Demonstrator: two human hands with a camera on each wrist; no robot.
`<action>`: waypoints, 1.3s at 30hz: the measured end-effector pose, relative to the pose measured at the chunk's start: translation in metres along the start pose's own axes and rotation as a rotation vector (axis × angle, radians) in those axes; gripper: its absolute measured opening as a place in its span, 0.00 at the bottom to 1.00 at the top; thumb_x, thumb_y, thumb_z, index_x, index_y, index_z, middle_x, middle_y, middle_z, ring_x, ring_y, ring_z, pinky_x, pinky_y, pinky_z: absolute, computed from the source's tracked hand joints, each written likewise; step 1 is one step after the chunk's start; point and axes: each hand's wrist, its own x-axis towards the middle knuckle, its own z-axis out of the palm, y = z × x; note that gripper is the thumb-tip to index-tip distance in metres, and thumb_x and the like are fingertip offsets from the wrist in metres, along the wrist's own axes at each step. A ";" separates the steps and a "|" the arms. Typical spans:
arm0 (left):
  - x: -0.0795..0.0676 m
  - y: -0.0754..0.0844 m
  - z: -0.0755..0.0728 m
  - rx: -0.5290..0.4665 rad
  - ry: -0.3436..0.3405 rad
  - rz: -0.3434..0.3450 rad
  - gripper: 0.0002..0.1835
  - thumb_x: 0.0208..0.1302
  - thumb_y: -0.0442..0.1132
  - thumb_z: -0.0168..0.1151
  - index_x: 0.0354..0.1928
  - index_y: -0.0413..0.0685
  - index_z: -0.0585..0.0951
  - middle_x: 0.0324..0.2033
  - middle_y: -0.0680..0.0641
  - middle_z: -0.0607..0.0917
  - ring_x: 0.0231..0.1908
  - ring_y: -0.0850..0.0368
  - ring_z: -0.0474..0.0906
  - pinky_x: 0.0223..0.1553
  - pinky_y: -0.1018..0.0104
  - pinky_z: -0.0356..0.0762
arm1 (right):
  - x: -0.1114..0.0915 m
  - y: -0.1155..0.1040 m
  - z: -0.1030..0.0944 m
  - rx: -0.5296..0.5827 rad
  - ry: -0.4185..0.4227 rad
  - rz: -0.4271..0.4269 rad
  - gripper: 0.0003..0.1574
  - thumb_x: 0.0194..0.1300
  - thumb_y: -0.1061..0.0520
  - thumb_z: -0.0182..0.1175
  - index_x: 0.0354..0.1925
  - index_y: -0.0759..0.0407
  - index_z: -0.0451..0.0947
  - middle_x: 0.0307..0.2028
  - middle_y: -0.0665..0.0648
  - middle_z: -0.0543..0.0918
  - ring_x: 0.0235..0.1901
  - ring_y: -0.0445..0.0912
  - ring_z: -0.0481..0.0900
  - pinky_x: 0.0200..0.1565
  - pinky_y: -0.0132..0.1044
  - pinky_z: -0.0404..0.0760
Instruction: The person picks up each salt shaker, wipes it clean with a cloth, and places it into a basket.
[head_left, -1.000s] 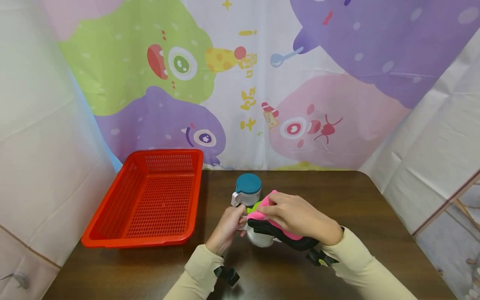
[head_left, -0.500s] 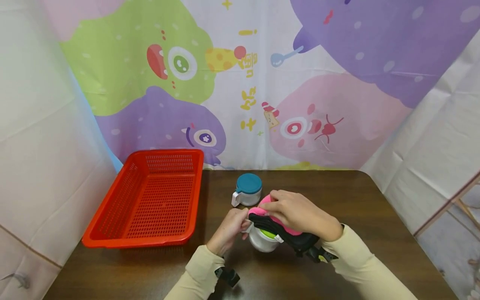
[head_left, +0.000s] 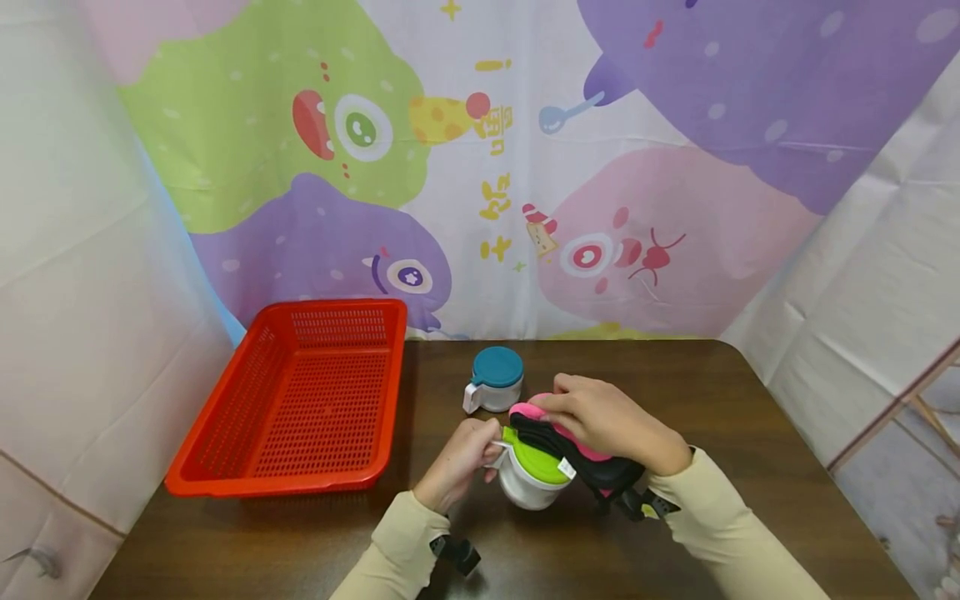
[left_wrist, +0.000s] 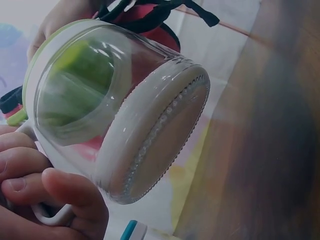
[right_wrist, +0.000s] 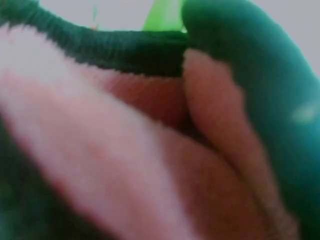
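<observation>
My left hand (head_left: 459, 460) grips the handle of a lidded seasoning jar (head_left: 529, 493) with a green lid (head_left: 542, 460). It is tilted; in the left wrist view its clear body (left_wrist: 125, 107) and pale base show, with fingers curled through the handle. My right hand (head_left: 611, 425) holds a bunched pink and black cloth (head_left: 600, 468) against the lid's right side, and a small white tag (head_left: 567, 468) sticks out at its edge. Soft pink fabric (right_wrist: 95, 150) with dark edging fills the right wrist view. Part of the right fingers is hidden by the cloth.
Just behind the hands, a second jar (head_left: 498, 392) with a teal lid stands on the brown wooden table (head_left: 697, 392). A red plastic basket (head_left: 281, 485) occupies the left side. A cartoon-printed curtain (head_left: 510, 300) hangs along the back edge.
The cloth has slid right and toward me across the jar's top, uncovering most of the green lid. Held by the left hand, the jar has shifted slightly right and nearer.
</observation>
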 end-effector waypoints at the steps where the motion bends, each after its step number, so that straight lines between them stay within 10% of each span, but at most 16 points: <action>1: 0.000 0.000 0.000 -0.005 0.002 -0.001 0.17 0.57 0.33 0.43 0.11 0.49 0.61 0.10 0.56 0.59 0.15 0.61 0.56 0.17 0.71 0.64 | -0.001 0.001 0.000 0.007 -0.001 0.007 0.13 0.60 0.55 0.66 0.45 0.48 0.84 0.24 0.47 0.67 0.23 0.38 0.62 0.28 0.27 0.63; 39: 0.003 -0.005 -0.010 -0.217 0.098 -0.015 0.17 0.60 0.34 0.40 0.13 0.52 0.59 0.10 0.57 0.59 0.13 0.63 0.53 0.17 0.70 0.63 | -0.016 0.010 0.004 0.011 0.008 0.052 0.09 0.60 0.54 0.65 0.41 0.50 0.84 0.25 0.47 0.64 0.25 0.37 0.61 0.28 0.27 0.62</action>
